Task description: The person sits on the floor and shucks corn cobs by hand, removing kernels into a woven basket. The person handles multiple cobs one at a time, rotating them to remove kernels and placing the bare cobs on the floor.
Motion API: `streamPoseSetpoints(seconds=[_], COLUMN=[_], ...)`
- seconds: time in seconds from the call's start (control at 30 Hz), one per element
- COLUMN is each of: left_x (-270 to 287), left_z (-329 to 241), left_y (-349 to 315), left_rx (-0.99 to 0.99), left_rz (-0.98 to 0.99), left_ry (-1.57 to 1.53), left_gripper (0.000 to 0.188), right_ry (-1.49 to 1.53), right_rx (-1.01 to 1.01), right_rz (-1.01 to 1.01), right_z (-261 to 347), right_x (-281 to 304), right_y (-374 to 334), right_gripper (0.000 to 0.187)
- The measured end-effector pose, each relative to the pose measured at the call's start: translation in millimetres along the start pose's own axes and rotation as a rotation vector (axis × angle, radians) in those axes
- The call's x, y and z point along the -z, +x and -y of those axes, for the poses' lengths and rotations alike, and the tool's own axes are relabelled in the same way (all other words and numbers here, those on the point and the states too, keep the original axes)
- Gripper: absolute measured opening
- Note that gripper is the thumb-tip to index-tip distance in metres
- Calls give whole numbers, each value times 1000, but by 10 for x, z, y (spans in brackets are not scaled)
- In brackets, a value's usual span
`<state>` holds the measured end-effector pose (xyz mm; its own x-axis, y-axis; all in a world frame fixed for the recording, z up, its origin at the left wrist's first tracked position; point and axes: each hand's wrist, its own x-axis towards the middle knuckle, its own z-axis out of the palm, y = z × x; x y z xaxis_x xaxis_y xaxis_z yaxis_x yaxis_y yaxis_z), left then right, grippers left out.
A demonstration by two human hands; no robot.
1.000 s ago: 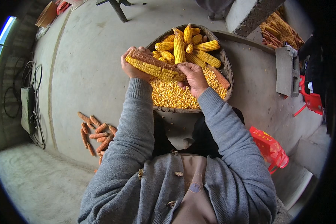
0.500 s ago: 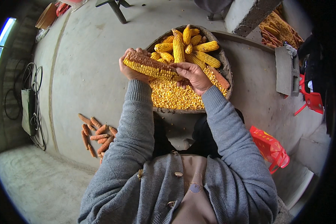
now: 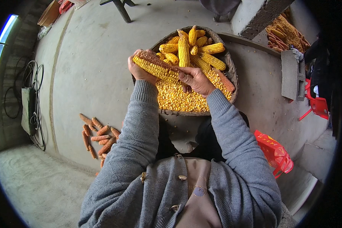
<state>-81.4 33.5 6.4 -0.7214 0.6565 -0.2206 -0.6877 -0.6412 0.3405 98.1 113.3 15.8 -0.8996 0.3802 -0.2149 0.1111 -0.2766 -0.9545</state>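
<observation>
A partly shelled ear of corn [image 3: 158,71] is held slantwise over the basket, its upper side a bare reddish cob and its near side still lined with yellow kernels. My left hand [image 3: 141,74] wraps round its left end. At the right end my right hand [image 3: 198,81] presses its thumb and fingers against the kernels; some fingertips are hidden. Below lies a heap of loose kernels [image 3: 186,99] in the woven basket [image 3: 235,78]. Several whole ears of corn [image 3: 183,51] are piled on the basket's far side, and a bare cob [image 3: 225,80] rests at its right.
Stripped cobs [image 3: 100,138] lie on the concrete floor at left. A red bag [image 3: 274,152] stands at right, below a grey hollow block [image 3: 290,74] and a red plastic chair [image 3: 317,104]. More corn [image 3: 287,32] lies beyond a pillar [image 3: 256,17]. Black cable [image 3: 36,98] hangs at far left.
The ear of corn has tilted more steeply, its left end turned away from me. My left hand has shifted slightly right with it, while my right hand stays on the near end.
</observation>
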Motion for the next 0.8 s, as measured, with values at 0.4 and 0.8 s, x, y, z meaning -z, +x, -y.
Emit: streamPoseSetpoints(seconds=[0.4,0.8], left_x=[-23,23], left_z=[-24,-20], left_y=[-17,-8], left_rx=[-1,-22], left_rz=[-16,-56], left_ry=[-6,41], left_gripper=[32,31], right_ry=[199,372], right_rx=[16,-49], right_rz=[135,56], right_z=[82,82], right_x=[35,32], right_y=[-6,3], right_gripper=[41,28])
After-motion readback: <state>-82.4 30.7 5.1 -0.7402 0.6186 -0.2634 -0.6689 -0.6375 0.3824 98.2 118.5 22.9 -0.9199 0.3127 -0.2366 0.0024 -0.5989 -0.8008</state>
